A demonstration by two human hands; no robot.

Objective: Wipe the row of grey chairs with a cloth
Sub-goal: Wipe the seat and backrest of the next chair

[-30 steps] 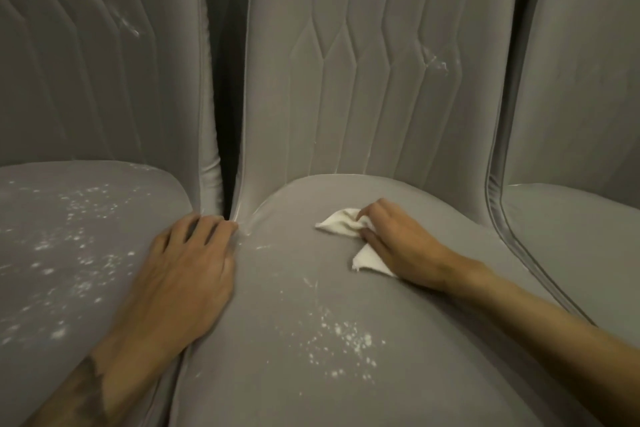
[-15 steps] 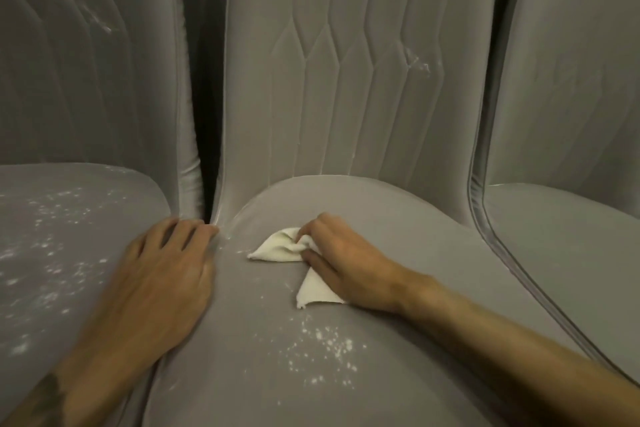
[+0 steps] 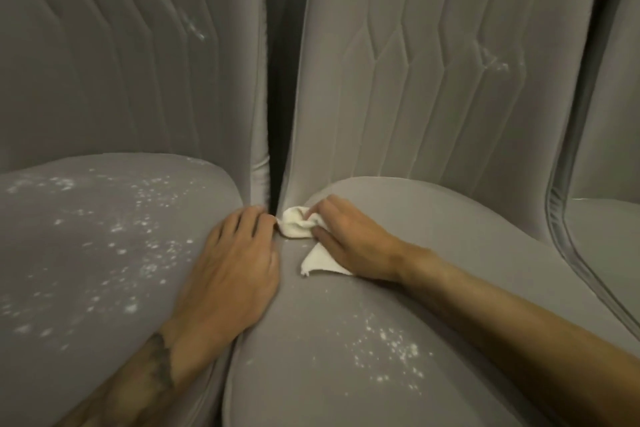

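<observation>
Three grey upholstered chairs stand side by side. On the middle chair's seat (image 3: 433, 288) my right hand (image 3: 349, 243) presses a crumpled white cloth (image 3: 299, 224) against the seat's back left corner, fingers lying over it. My left hand (image 3: 232, 263) rests flat with spread fingers on the gap between the left chair's seat (image 3: 86, 253) and the middle one, fingertips almost touching the cloth. White specks dot the left seat and the front of the middle seat (image 3: 384, 350).
A dark narrow gap (image 3: 277, 97) separates the left and middle backrests. White smudges mark both backrests (image 3: 495, 62). The right chair (image 3: 609, 218) shows only its edge and piping.
My right hand has slid the cloth leftward across the middle seat to its back left corner, close to my left hand. The view has shifted left.
</observation>
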